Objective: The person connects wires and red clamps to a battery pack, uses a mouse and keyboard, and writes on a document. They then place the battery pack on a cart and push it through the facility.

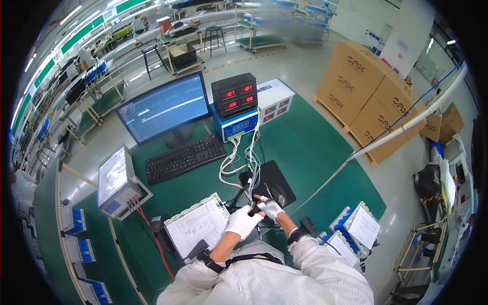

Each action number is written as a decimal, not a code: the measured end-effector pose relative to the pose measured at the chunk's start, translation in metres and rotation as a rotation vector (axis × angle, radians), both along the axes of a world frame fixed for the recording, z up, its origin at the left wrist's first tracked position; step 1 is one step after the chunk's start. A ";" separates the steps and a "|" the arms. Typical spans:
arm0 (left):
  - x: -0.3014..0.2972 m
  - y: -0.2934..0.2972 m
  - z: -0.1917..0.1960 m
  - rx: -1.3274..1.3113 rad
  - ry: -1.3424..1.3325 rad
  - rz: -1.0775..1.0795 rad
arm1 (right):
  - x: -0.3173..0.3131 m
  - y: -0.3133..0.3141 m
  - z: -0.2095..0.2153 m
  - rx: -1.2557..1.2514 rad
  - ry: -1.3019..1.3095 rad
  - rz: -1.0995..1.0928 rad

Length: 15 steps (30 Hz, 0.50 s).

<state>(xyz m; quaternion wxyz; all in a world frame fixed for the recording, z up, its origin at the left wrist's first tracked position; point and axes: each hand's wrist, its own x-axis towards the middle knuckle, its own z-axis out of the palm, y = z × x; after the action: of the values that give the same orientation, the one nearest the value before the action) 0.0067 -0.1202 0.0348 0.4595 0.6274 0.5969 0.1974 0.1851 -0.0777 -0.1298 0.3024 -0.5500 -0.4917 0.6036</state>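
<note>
Both my hands wear white gloves with bare fingertips and meet at the near middle of the bench. My left hand (pixel 241 222) is closed on a small black cable connector (pixel 254 210). Against it, my right hand (pixel 271 208) is closed too, its fingers pressed on the same dark piece; the exact shape is partly hidden by the fingers. Around them lies a bundle of white and black cables (pixel 250 178), running up to a blue test instrument (pixel 237 125). A flat black pad (pixel 278 180) lies just beyond my right hand. Left of my left hand is a printed sheet (pixel 197 229) on a white-framed pack.
A keyboard (pixel 185 157), monitor (pixel 165 108) and black box with red digits (pixel 234 94) stand farther back. A tester (pixel 119 183) with red leads is at left. Blue-and-white packs (pixel 362 226) sit at right; a pale pole (pixel 406 127) slants beside stacked cartons (pixel 356 81).
</note>
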 end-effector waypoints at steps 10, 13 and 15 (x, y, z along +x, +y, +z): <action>-0.009 -0.004 0.003 0.085 -0.600 0.309 | -0.039 -0.009 0.014 0.247 -0.703 0.027; -0.008 -0.011 -0.013 0.091 -0.359 0.304 | -0.041 -0.007 0.012 0.274 -0.604 -0.282; -0.015 -0.014 -0.031 0.156 -0.188 0.255 | -0.036 -0.003 0.011 -0.042 -0.067 -0.494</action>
<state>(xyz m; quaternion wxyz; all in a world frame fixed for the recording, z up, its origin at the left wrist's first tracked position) -0.0085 -0.1339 0.0041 0.4345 0.5589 0.6089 0.3578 0.1491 -0.0810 -0.1191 0.4127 -0.6793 -0.3394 0.5030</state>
